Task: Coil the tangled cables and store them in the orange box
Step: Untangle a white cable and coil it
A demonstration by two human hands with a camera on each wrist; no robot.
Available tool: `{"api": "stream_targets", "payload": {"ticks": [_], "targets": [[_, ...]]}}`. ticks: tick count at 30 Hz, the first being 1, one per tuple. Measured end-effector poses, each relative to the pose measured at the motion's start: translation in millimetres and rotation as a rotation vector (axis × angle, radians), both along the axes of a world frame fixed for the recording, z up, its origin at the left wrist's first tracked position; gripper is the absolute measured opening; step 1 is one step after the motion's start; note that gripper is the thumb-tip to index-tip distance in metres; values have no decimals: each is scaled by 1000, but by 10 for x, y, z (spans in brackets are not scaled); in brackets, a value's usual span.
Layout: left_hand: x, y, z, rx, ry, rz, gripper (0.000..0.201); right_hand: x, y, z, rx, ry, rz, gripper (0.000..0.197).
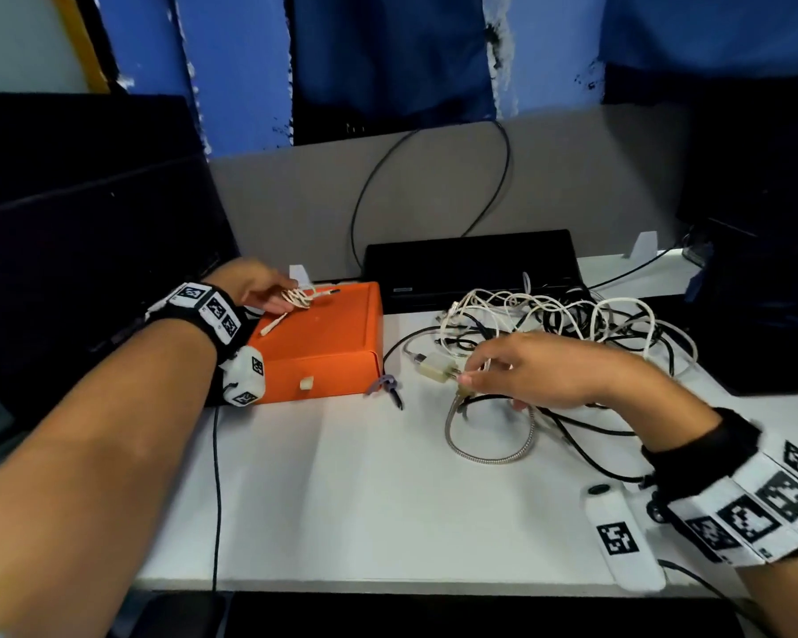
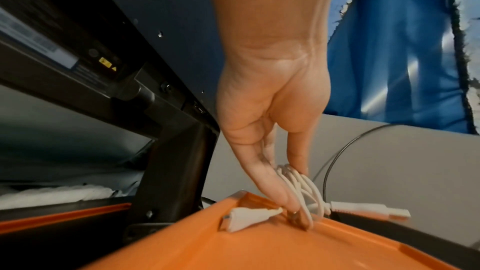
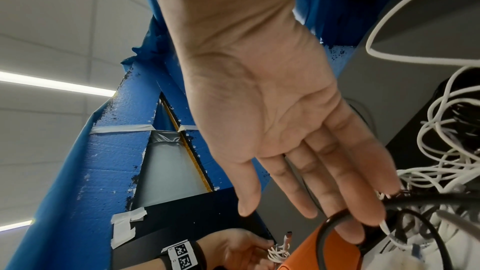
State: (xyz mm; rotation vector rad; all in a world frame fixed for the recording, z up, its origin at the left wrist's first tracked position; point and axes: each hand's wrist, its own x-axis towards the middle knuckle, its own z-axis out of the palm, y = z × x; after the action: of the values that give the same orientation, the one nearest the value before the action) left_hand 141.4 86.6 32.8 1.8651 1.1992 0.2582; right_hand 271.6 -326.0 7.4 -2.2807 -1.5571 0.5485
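hands: we saw two, each with a marker-covered wrist band.
left hand [image 1: 261,287]: at centre left of the head view, fingers pinching one coiled white cable [image 2: 302,190] down onto the far rim of the orange box [image 1: 323,333].
coiled cable ends: two white plugs, one lying on the box top, one jutting past its far edge.
orange box: one, left of frame centre, touching the desk [image 1: 365,490].
right hand [image 1: 540,370]: right of centre, fingers long and loosely spread over the pile; we could not tell whether they held any strand.
tangled cables [image 1: 558,324]: one mixed heap of white and black leads at centre right, too knotted to count.
charger block [image 1: 436,368]: one, just left of the right fingertips.
metal gooseneck [image 1: 484,448]: one loop below that hand.
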Motion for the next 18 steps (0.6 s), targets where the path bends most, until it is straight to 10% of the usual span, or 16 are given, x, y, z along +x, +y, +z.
{"api": "stream_targets", "payload": {"ticks": [12,18], "targets": [[168,-227,41,604,261,-143,33,30,4,-36,-33,2,-9,35],[179,-222,-20,446,215,-140,23,14,13,-24,-49,2,-11,36]]}}
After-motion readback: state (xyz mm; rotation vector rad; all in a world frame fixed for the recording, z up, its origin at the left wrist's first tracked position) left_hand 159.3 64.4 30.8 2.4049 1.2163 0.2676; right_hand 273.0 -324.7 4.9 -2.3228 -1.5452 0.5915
